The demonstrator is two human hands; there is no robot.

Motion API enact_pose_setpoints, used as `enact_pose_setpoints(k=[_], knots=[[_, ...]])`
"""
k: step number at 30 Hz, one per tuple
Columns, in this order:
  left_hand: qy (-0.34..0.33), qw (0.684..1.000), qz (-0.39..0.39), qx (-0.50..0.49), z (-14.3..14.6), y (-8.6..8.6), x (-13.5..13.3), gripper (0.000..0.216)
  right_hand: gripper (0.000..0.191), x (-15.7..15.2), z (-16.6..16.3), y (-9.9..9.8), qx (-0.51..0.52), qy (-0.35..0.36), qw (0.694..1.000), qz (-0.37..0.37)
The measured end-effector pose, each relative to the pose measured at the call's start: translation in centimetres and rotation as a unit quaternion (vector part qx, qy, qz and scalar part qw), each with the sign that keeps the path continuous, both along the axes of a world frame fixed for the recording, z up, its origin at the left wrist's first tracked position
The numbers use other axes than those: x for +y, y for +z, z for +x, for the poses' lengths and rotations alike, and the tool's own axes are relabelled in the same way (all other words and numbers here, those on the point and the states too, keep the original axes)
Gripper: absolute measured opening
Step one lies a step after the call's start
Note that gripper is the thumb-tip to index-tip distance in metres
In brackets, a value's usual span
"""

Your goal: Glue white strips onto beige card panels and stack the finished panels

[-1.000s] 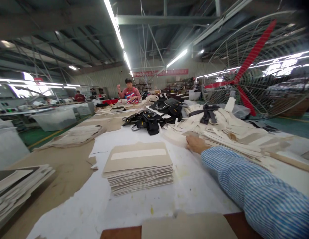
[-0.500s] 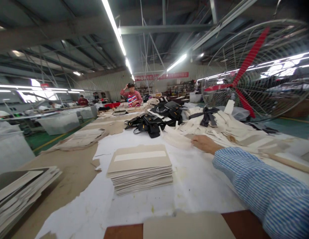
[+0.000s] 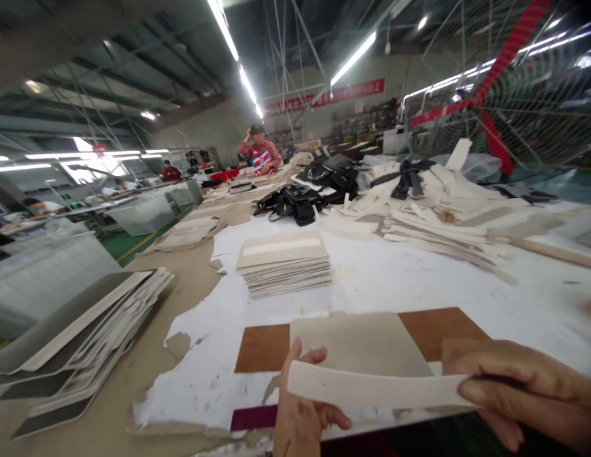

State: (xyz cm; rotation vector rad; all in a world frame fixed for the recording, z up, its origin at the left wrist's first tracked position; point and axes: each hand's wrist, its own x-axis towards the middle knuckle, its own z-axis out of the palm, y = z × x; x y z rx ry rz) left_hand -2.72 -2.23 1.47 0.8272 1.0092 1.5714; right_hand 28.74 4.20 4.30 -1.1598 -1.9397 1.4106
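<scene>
A long cream strip (image 3: pixel 376 390) is held level between both hands near the bottom of the view. My left hand (image 3: pixel 302 412) pinches its left end, thumb up behind it. My right hand (image 3: pixel 509 387) grips the right end with fingers curled over it. Just beyond the strip a grey-beige panel (image 3: pixel 366 343) lies on a brown board (image 3: pixel 261 348) on the white-covered table (image 3: pixel 371 279).
A stack of beige panels (image 3: pixel 283 263) sits mid-table. A heap of cream strips (image 3: pixel 447 203) lies at the right, black bags (image 3: pixel 305 197) behind. Grey sheets (image 3: pixel 80 336) are piled at the left. A large red-bladed fan (image 3: pixel 509 95) stands right. A person (image 3: pixel 259 152) sits far off.
My right hand has come back from the heap of cream strips with one strip. Both hands now hold it close to me, and the view has tilted down.
</scene>
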Motion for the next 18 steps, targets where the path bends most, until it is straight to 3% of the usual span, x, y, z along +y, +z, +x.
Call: enact_pose_setpoints(k=[3,7,10,13,18], knots=[[0.036,0.995,-0.05,-0.081,0.5,0.3,-0.5,0.054,0.061,-1.8,-0.8,-2.0,-0.012,0.0,0.998,-0.055],[0.046,0.991,-0.109,-0.057,-0.5,-0.5,-0.9,0.06,0.062,-1.9,-0.7,-3.2,-0.015,-0.004,0.996,-0.089],[0.054,0.99,-0.127,0.012,-1.4,-0.9,-1.1,0.064,0.065,-1.8,-0.6,-3.3,0.007,-0.035,0.991,-0.129],[0.084,0.982,-0.111,0.129,-1.7,-0.3,-1.5,0.063,0.067,-1.4,-0.5,-3.4,0.046,-0.101,0.983,-0.148],[0.11,0.952,-0.129,0.256,-1.7,1.6,-1.2,0.069,0.063,0.4,-0.9,-3.4,-0.003,-0.137,0.986,-0.095]])
